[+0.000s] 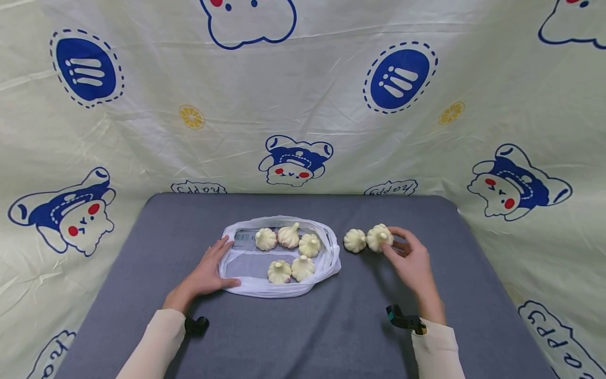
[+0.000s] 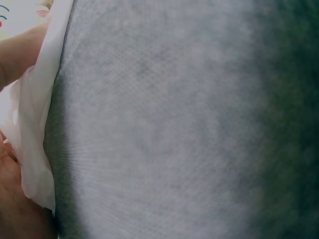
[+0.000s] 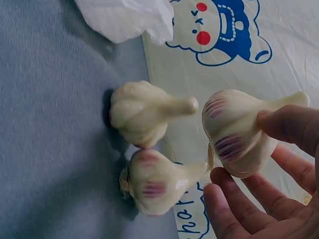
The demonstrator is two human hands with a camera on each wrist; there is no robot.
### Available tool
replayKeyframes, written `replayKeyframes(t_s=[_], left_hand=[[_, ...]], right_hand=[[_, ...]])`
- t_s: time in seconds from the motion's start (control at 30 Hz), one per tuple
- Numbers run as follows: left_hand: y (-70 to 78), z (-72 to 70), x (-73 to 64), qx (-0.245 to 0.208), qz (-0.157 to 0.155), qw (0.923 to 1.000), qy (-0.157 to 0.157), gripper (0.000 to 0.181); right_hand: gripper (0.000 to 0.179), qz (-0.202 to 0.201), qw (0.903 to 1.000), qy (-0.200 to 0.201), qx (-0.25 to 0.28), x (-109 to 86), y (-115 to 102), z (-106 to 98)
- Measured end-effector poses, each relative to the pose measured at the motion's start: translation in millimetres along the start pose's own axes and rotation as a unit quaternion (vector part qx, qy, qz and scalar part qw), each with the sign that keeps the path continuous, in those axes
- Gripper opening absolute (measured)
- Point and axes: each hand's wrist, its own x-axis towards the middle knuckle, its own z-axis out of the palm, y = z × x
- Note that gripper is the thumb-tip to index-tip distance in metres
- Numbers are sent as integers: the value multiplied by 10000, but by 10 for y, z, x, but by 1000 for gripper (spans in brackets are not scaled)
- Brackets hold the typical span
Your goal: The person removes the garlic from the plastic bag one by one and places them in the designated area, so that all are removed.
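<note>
A white plastic bag (image 1: pixel 322 273) lies on the table with its mouth spread wide and several garlic bulbs (image 1: pixel 279 271) inside. My left hand (image 1: pixel 205 271) grips the bag's left end, the thumb at the near rim and the fingers at the far rim. To the right of the bag, my right hand (image 1: pixel 412 260) holds a garlic bulb (image 3: pixel 239 132) raised between thumb and fingers, its stem toward the palm. Two more bulbs rest side by side on the table below it, one garlic bulb (image 3: pixel 142 114) nearer the bag and another garlic bulb (image 3: pixel 159 181) partly covered by the held one in the head view.
Grey cloth (image 1: pixel 284 337) covers the table. Behind it hangs a pale curtain (image 1: pixel 303 95) printed with blue cartoon figures. Black wrist cameras sit on both wrists, one camera (image 1: pixel 196 326) at the left and one camera (image 1: pixel 402 318) at the right.
</note>
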Motion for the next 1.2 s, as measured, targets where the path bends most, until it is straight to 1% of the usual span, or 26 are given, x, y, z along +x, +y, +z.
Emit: replayKeyframes(t_s=[0.33, 0.5, 0.63, 0.83, 1.07, 1.2], left_hand=[[14, -6, 1, 3, -39, 10000, -23, 108], [8, -4, -1, -5, -46, 10000, -11, 108], [9, 1, -1, 23, -24, 10000, 10, 109], [-2, 3, 4, 28, -14, 10000, 16, 109], [2, 10, 8, -14, -52, 10000, 2, 109], [6, 15, 5, -11, -33, 10000, 26, 109]], right_hand=[[48, 178, 9994, 37, -286, 57, 43, -165], [47, 235, 9994, 83, -247, 75, 76, -237], [48, 262, 9993, 130, -230, 85, 134, -295], [48, 312, 9987, 194, -342, 122, 215, -369], [48, 301, 9981, 170, -501, 145, 375, -425], [49, 387, 9974, 151, -587, 155, 456, -455]])
